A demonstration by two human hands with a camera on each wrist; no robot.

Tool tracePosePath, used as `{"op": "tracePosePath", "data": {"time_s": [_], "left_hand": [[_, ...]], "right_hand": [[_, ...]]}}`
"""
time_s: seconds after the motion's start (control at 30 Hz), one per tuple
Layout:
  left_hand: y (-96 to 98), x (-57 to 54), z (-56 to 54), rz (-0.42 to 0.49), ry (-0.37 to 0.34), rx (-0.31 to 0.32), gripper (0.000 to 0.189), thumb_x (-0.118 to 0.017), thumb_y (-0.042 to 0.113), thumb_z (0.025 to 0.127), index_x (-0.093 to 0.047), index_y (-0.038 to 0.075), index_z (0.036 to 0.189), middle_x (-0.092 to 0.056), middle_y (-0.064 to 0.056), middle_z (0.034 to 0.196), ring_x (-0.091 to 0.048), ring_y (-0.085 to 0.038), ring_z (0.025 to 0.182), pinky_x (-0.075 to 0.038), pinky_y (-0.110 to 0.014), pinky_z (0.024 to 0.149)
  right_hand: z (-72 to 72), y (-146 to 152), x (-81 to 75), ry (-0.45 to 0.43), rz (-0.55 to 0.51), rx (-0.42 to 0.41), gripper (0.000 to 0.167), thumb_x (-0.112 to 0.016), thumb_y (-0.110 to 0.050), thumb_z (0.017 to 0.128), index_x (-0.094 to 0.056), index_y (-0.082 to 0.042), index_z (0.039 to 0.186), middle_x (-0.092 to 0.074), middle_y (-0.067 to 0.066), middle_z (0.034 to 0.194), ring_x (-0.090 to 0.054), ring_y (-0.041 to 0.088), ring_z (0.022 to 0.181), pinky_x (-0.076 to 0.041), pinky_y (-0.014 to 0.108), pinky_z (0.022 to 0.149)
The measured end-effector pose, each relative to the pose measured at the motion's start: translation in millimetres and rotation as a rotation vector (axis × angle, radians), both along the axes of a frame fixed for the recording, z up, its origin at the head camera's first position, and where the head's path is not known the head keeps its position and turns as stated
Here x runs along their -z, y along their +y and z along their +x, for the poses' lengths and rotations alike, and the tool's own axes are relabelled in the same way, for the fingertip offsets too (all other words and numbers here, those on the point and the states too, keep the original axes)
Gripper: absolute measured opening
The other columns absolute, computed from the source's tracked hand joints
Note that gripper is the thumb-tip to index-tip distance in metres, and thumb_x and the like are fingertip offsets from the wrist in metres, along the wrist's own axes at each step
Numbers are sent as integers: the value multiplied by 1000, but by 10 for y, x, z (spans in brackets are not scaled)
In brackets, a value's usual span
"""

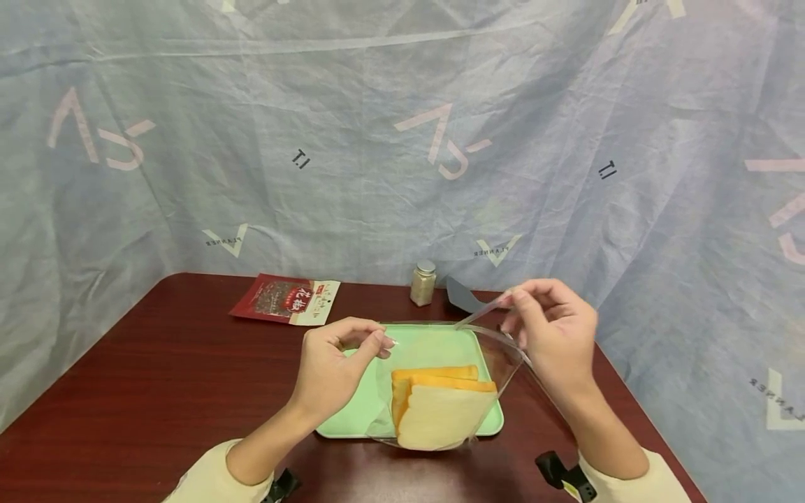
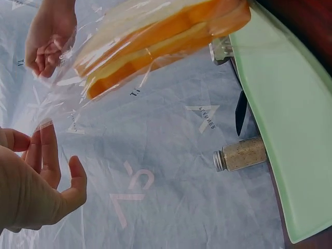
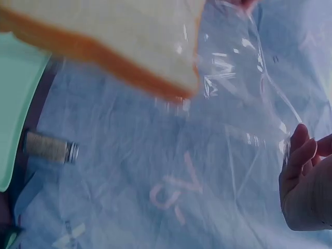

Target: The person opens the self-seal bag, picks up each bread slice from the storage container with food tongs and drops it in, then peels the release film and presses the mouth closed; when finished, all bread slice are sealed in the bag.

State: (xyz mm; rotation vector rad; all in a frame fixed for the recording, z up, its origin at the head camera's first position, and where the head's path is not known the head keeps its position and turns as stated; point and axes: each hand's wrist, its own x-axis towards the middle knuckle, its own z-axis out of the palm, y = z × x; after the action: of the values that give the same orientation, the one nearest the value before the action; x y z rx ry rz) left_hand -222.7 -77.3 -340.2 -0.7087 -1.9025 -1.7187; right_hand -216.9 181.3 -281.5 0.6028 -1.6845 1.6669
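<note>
Two slices of bread (image 1: 446,419) with orange-brown crusts lean together inside a clear plastic bag (image 1: 506,363). The bag hangs above a pale green tray (image 1: 352,412), overlapping its front edge in the head view. At the bag's mouth, my left hand (image 1: 332,365) pinches one side of the rim between thumb and fingertips. My right hand (image 1: 558,339) pinches the opposite side, where a stiff clear strip (image 1: 481,313) runs along the film. In the right wrist view, a slice (image 3: 129,46) shows close up through the shiny plastic.
Behind the tray stands a small glass jar (image 1: 423,283) of pale grains with a metal lid. A dark grey curved piece (image 1: 462,296) lies to its right, partly hidden. A red and white spice packet (image 1: 286,299) rests at the back left. Grey printed cloth (image 1: 352,195) hangs around the dark table (image 1: 157,377).
</note>
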Motion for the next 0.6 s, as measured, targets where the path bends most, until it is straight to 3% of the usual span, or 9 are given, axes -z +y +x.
{"op": "tracePosePath", "data": {"time_s": [0.2,0.33,0.6], "left_hand": [[-12,-3,-20,0,-19,-9,11,-70,2,91,-74,12,88,-74,2,77,-71,-15,67,-35,-23,44],[-14,-3,-32,1,-23,-9,10,-70,2,91,-74,10,88,-74,2,77,-71,-16,67,-41,-24,48],[-25,-1,-52,-11,-2,-27,10,-70,3,91,-74,11,86,-74,3,77,-71,-15,67,-43,-24,50]], "right_hand": [[16,292,-22,-62,-204,-17,13,-58,7,95,-58,14,84,-69,13,73,-53,17,43,-35,23,35],[25,495,-38,-105,-352,30,14,-58,7,95,-58,11,81,-68,15,71,-53,19,41,-33,23,32],[6,934,-63,-170,-504,135,12,-63,6,92,-58,11,83,-65,16,69,-49,21,38,-30,24,31]]}}
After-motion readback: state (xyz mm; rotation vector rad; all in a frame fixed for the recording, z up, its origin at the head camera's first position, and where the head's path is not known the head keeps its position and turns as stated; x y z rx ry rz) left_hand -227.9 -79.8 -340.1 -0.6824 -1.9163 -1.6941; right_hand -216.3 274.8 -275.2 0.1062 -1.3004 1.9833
